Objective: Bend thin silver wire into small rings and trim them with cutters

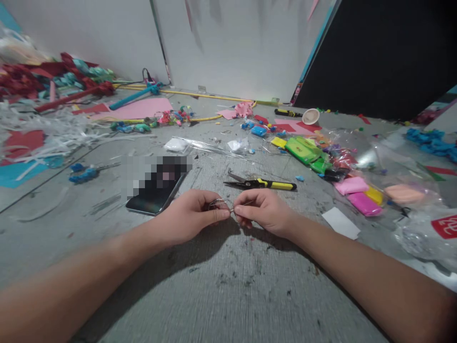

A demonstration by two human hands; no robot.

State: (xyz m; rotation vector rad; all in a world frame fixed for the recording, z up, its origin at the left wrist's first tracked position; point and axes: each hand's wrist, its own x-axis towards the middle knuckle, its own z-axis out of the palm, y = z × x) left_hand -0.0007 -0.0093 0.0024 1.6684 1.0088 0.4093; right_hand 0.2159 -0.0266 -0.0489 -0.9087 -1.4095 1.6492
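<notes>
Thin metal wire [216, 202], bent into a loop, is pinched between my two hands above the grey surface. My left hand [194, 215] is closed on the looped part, thumb against the fingers. With thumb and fingertips, my right hand [264, 210] grips the same wire close to the left fingertips. Just beyond the hands lie pliers [264, 183] with black and yellow handles, their dark jaws parted and pointing left. A phone [157, 186], partly blurred out, lies to the left of my left hand.
Bundled straight wires [210, 147] lie beyond the phone. Colourful clay packets [303, 150] and clear plastic bags [417, 233] spread along the right. Red and teal crepe paper [67, 78] and white shredded strips [46, 124] pile at left. A white paper piece [341, 222] lies beside my right forearm.
</notes>
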